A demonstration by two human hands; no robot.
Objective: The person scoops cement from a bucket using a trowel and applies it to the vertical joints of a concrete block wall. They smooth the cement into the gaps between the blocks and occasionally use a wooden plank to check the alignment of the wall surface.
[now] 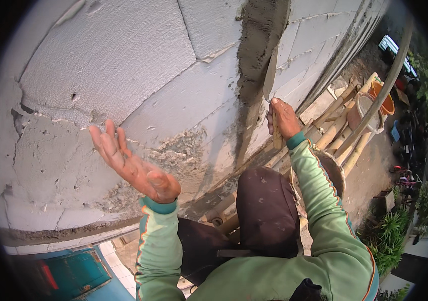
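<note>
A wall of pale grey blocks (118,55) fills the upper left and middle. Down it runs a band of wet, dark grey mortar (256,47). My right hand (285,119) is closed around the handle of a trowel (270,78), its thin blade seen nearly edge-on and pointing up along the right side of the mortar band. To the left, my left hand (133,163) is open in front of the wall, palm turned up and fingers stretched, with nothing in it. Whether its fingertips touch the blocks I cannot tell.
Bamboo poles (354,135) form a platform at the right. On it stand a mortar-smeared bucket (367,113) and an orange bucket (387,98). Another bucket (331,173) is partly hidden by my right forearm. A slanting pole (384,90) crosses the right side, with green plants (387,238) below.
</note>
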